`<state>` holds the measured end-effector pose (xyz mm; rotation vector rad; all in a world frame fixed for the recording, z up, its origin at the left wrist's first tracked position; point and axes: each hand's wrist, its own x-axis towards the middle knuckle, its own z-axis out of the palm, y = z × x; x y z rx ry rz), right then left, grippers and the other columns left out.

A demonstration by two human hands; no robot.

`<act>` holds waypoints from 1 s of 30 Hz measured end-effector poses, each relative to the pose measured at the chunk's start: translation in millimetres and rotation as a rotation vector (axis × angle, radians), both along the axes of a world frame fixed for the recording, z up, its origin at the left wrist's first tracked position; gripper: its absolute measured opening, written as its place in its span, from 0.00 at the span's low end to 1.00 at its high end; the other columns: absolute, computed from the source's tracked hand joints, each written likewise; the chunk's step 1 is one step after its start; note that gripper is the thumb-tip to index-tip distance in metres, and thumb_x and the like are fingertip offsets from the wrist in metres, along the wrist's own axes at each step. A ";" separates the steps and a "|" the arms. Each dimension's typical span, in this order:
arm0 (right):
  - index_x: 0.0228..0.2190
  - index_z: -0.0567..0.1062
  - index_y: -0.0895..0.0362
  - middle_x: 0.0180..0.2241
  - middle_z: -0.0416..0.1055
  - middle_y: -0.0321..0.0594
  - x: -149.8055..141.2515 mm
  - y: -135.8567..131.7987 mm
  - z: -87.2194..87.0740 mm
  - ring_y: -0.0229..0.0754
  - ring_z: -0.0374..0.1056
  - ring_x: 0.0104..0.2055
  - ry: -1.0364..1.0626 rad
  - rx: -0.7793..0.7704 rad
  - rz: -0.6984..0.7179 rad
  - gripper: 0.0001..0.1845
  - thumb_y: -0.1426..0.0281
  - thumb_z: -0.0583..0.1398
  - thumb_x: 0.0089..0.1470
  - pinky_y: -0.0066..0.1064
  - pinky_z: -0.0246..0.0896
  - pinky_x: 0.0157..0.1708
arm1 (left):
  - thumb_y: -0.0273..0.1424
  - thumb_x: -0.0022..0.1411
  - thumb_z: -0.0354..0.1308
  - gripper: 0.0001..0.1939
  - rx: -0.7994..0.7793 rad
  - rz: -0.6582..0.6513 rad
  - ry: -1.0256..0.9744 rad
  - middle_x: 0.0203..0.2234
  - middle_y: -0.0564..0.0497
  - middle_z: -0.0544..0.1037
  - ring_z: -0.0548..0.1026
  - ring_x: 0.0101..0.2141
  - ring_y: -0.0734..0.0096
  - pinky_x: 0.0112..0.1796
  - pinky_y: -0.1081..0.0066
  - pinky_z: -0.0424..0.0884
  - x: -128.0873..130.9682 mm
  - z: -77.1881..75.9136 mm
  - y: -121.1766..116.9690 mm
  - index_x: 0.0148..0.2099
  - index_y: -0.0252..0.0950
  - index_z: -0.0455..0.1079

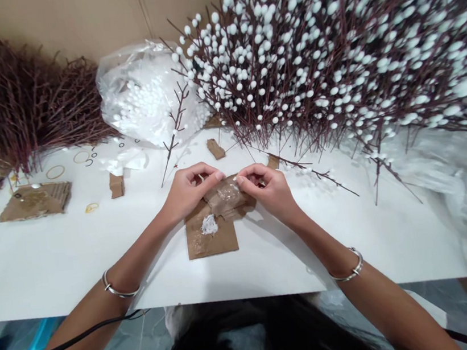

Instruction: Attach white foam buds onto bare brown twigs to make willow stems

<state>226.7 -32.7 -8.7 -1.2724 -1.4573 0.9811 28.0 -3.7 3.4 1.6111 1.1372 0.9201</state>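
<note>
A torn piece of brown cardboard (pixel 227 199) with a shiny, clear patch is between my hands. My left hand (pixel 190 191) has thumb and forefinger closed at its upper left edge. My right hand (pixel 270 190) pinches at its upper right; a tiny whitish speck shows by the fingertips, too small to name. Beneath and in front lies a squarer cardboard piece (pixel 214 245), bearing a white crumbly clump (pixel 209 224) and glossy smears. A bare brown twig (pixel 175 126) leans beyond my left hand. To the right of my right hand, another twig (pixel 319 174) lies on the table.
White-budded stems (pixel 308 56) crowd the back right. Bare twigs (pixel 26 104) are bundled at back left, beside a clear bag (pixel 149 94) of white buds. Cardboard scraps (pixel 39 202) and rubber bands (pixel 56 172) lie left. Crumpled plastic (pixel 451 163) covers the right end.
</note>
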 end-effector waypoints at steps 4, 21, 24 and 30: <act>0.29 0.76 0.56 0.24 0.65 0.33 2.4 2.0 -0.6 0.34 0.55 0.25 0.019 0.000 -0.036 0.09 0.62 0.63 0.52 0.28 0.54 0.26 | 0.39 0.66 0.55 0.13 0.355 0.270 0.160 0.33 0.49 0.77 0.70 0.34 0.69 0.36 0.69 0.65 -11.1 3.9 6.8 0.37 0.37 0.75; 0.30 0.76 0.56 0.28 0.75 0.39 5.4 3.5 -4.1 0.38 0.66 0.26 0.127 0.013 -0.116 0.15 0.56 0.63 0.52 0.30 0.63 0.27 | 0.48 0.62 0.54 0.20 0.136 0.354 0.143 0.15 0.56 0.67 0.64 0.20 0.72 0.27 0.72 0.59 -51.7 -3.0 38.8 0.32 0.36 0.73; 0.31 0.75 0.55 0.33 0.79 0.42 5.4 7.2 10.5 0.42 0.72 0.32 0.199 0.089 -0.171 0.14 0.57 0.63 0.54 0.34 0.68 0.35 | 0.49 0.61 0.55 0.20 0.151 0.316 0.052 0.12 0.60 0.59 0.57 0.16 0.75 0.22 0.73 0.54 -46.6 13.3 31.4 0.33 0.37 0.72; 0.34 0.74 0.56 0.35 0.80 0.44 -3.4 36.2 92.4 0.44 0.77 0.38 0.385 0.356 -0.199 0.11 0.60 0.63 0.56 0.40 0.72 0.43 | 0.47 0.64 0.56 0.18 0.218 0.205 -0.146 0.11 0.61 0.54 0.52 0.15 0.78 0.21 0.73 0.49 -26.4 76.6 17.4 0.32 0.38 0.72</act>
